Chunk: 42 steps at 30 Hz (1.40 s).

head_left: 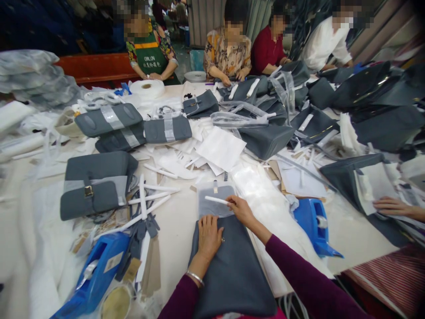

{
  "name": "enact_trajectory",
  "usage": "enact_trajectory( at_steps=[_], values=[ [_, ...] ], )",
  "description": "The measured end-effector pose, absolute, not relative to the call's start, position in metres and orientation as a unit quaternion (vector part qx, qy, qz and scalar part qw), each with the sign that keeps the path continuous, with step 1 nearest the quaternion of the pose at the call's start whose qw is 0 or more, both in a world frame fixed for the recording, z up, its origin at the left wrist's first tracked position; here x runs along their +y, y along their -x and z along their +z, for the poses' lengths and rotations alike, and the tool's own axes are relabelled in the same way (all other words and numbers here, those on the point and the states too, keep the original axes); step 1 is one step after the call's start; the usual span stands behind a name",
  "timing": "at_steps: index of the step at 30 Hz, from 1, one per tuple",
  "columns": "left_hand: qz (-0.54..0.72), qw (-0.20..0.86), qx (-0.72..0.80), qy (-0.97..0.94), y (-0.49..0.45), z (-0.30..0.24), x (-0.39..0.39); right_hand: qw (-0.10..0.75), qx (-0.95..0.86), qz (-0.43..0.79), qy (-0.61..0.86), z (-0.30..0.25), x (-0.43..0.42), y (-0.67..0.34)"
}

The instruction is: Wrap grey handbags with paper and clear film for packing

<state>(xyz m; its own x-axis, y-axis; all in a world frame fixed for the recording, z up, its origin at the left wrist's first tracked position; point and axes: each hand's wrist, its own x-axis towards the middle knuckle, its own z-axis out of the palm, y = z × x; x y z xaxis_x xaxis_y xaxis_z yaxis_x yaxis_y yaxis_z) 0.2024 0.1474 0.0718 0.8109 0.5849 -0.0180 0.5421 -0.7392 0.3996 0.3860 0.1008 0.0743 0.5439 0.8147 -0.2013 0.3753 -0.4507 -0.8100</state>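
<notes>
A dark grey bag (234, 266) lies flat in front of me, its lower end at the table's front edge. My left hand (209, 232) rests on its upper part, palm down and fingers stretched out. Just beyond my fingertips is the bag's flap (214, 204), covered by a translucent white sheet, with a small pale-wrapped piece (215, 189) near its top. My right hand (239, 209) is closed in a pinch on one end of a thin white foam strip (215, 200), which points left above the covered flap.
Blue tape dispensers (99, 270) (314, 223) stand to both sides. A buckled grey bag (96, 184) and several loose foam strips (142, 195) lie left. White sheets (221, 148) and more bags (265, 139) cover the far side. A co-worker's hand (392, 206) reaches in at right.
</notes>
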Motion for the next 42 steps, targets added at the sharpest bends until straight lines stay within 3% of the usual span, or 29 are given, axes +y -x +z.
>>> enact_trajectory(
  at_steps=[9, 22, 30, 36, 42],
  values=[
    [0.067, 0.22, 0.314, -0.921, -0.202, 0.076, 0.147, 0.229, -0.463, 0.371, 0.772, 0.049, 0.131, -0.365],
    [0.08, 0.242, 0.307, -0.917, -0.202, 0.071, 0.147, 0.122, -0.549, 0.408, 0.72, 0.047, 0.131, -0.367],
    [0.07, 0.249, 0.295, -0.92, -0.202, 0.066, 0.149, 0.189, -0.502, 0.377, 0.755, 0.052, 0.128, -0.371],
    [0.07, 0.257, 0.295, -0.918, -0.2, 0.067, 0.148, 0.284, -0.382, 0.295, 0.829, 0.05, 0.12, -0.407],
    [0.063, 0.256, 0.297, -0.918, -0.201, 0.069, 0.148, 0.315, -0.277, 0.228, 0.879, 0.043, 0.115, -0.43]
  ],
)
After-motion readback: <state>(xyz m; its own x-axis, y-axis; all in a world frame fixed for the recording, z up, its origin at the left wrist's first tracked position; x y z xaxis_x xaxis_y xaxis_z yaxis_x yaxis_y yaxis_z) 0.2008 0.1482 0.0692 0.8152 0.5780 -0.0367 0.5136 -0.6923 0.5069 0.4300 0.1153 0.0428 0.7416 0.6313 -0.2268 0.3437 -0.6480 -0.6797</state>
